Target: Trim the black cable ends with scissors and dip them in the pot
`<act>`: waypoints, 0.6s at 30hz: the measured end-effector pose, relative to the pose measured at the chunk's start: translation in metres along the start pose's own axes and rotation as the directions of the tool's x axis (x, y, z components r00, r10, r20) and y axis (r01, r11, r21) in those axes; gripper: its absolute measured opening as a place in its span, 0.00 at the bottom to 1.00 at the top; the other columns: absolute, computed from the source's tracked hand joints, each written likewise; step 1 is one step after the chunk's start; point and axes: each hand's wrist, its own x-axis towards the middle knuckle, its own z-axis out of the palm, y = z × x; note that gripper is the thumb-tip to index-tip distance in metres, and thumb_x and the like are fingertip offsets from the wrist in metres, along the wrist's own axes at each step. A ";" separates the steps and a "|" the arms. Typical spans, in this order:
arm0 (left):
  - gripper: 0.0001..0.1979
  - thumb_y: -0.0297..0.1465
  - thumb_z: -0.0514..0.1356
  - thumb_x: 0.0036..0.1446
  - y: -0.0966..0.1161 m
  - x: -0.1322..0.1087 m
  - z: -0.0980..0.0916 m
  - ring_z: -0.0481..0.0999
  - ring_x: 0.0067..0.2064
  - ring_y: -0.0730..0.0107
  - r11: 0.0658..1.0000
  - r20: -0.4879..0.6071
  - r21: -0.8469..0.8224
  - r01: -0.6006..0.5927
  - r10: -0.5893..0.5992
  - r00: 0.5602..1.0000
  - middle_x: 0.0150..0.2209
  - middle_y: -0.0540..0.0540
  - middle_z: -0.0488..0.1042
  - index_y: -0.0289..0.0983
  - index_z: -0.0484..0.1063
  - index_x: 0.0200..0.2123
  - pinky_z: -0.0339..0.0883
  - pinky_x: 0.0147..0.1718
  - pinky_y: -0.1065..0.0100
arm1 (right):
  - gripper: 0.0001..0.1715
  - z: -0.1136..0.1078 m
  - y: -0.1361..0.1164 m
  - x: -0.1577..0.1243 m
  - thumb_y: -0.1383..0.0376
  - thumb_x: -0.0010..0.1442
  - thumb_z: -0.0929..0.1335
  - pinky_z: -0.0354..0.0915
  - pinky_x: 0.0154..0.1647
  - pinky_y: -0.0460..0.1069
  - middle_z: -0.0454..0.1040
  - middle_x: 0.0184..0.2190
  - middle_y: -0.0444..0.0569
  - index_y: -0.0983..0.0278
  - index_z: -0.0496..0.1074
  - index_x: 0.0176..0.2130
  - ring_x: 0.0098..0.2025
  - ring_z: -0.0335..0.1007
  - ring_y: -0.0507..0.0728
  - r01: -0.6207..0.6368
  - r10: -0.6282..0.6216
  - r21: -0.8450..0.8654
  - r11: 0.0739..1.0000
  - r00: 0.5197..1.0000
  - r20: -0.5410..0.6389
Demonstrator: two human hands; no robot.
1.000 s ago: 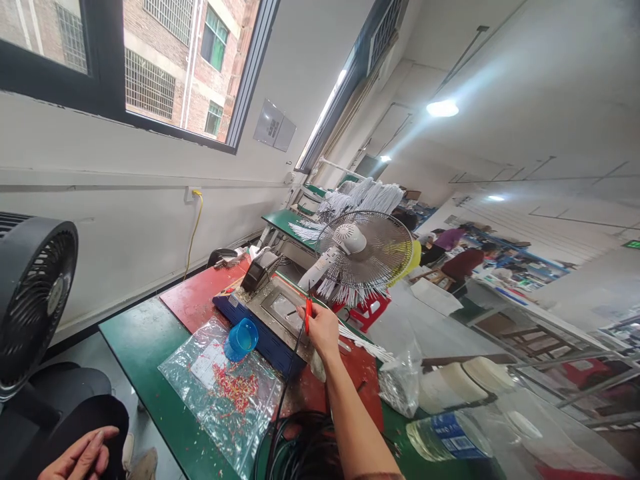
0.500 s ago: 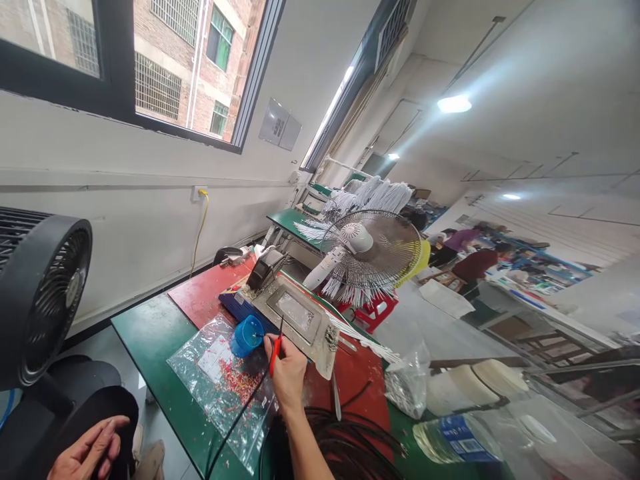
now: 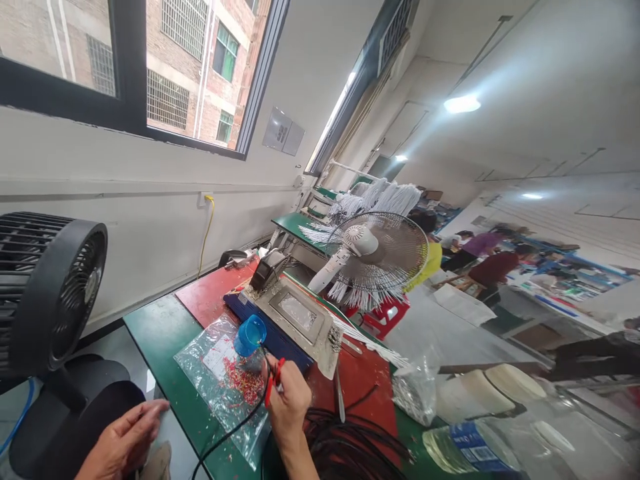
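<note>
My right hand (image 3: 289,397) is closed over the table around a red-handled hand tool (image 3: 274,381), whose kind is hard to make out. The same hand holds a black cable (image 3: 237,427), and the cable's end reaches up to a blue cup (image 3: 250,335). The cup stands on a clear plastic bag (image 3: 200,383) strewn with small red and yellow scraps (image 3: 243,381). My left hand (image 3: 123,437) is held low, left of the table edge, fingers stretched out and nothing visible in them.
Behind the cup sits a beige-topped machine (image 3: 295,313). A bundle of black cables (image 3: 345,443) lies by my right forearm. A white fan (image 3: 363,240) stands beyond, a black fan (image 3: 60,293) at left. A liquid-filled bottle (image 3: 470,447) is at right. People work farther back.
My left hand has moved right and its fingers have straightened. The black cable's end has come up to the blue cup, and the red-handled tool has turned in my right hand.
</note>
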 end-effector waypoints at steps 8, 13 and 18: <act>0.23 0.49 0.63 0.42 0.052 -0.042 0.073 0.49 0.17 0.80 0.993 0.417 0.096 0.075 -0.108 0.903 0.24 0.46 0.70 0.33 0.76 0.29 0.36 0.17 0.70 | 0.12 -0.024 -0.044 -0.035 0.73 0.59 0.61 0.55 0.23 0.49 0.71 0.22 0.49 0.71 0.69 0.42 0.24 0.64 0.53 0.356 -0.349 -0.008 0.934 0.920 0.179; 0.19 0.46 0.62 0.46 0.042 -0.054 0.082 0.43 0.18 0.77 0.987 0.439 0.051 0.150 -0.157 0.885 0.14 0.55 0.54 0.33 0.72 0.25 0.34 0.18 0.69 | 0.16 -0.031 -0.058 -0.046 0.74 0.61 0.57 0.54 0.23 0.50 0.72 0.24 0.51 0.75 0.71 0.40 0.25 0.65 0.53 0.453 -0.455 0.074 0.889 0.849 0.268; 0.17 0.42 0.67 0.41 0.035 -0.055 0.080 0.49 0.20 0.77 0.979 0.416 -0.036 0.201 -0.169 0.894 0.20 0.51 0.62 0.33 0.72 0.24 0.40 0.18 0.71 | 0.17 -0.029 -0.062 -0.049 0.74 0.63 0.56 0.52 0.23 0.49 0.71 0.22 0.49 0.73 0.72 0.36 0.24 0.64 0.52 0.440 -0.459 0.128 0.889 0.858 0.232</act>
